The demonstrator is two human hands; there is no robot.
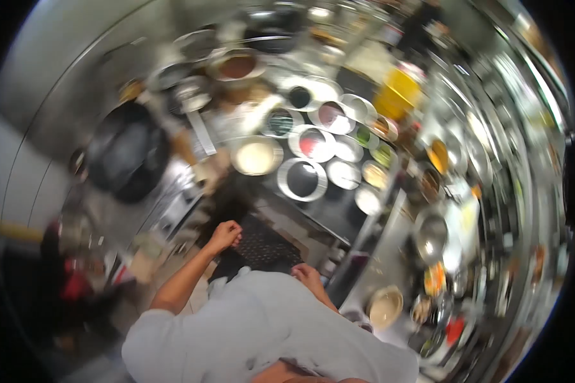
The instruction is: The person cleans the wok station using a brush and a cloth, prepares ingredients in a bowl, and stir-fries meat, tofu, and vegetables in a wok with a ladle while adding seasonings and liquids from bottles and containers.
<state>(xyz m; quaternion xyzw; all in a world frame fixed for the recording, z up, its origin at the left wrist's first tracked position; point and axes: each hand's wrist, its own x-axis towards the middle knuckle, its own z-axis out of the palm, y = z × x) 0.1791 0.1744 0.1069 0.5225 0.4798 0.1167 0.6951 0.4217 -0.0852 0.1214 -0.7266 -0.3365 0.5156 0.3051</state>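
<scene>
White fabric shirt (268, 325), worn by the person, occupies the lower centre of the frame. Left hand (225, 236), centre left, is narrow: fingers loosely curled inward, no object visible in the grip. Right hand (308, 276), just right of centre, is held low near the shirt with fingers bent; blur prevents confirmation of whether anything is held. Both hands are apart from the containers above them. Beneath the hands lies a dark perforated floor mat (265, 242).

Nearest ware: a round, metallic-looking container with a bright rim and dark interior (282, 179), upper centre, on a dark flat counter (354, 214). Adjacent at upper left is a wide round container with cream-coloured contents (278, 156); a group of smaller round containers continues to the upper right.

Handling, by judgement: walls stiff, not fragile; moderate weight if filled; rims possibly slippery when wet or greasy. Grip at opposite sides of the rim and keep level to avoid spillage.

Outward: a large black wok-like pan (128, 150), upper left; a yellow box-shaped container (397, 94), upper right; a round beige bowl (385, 306), lower right.
</scene>
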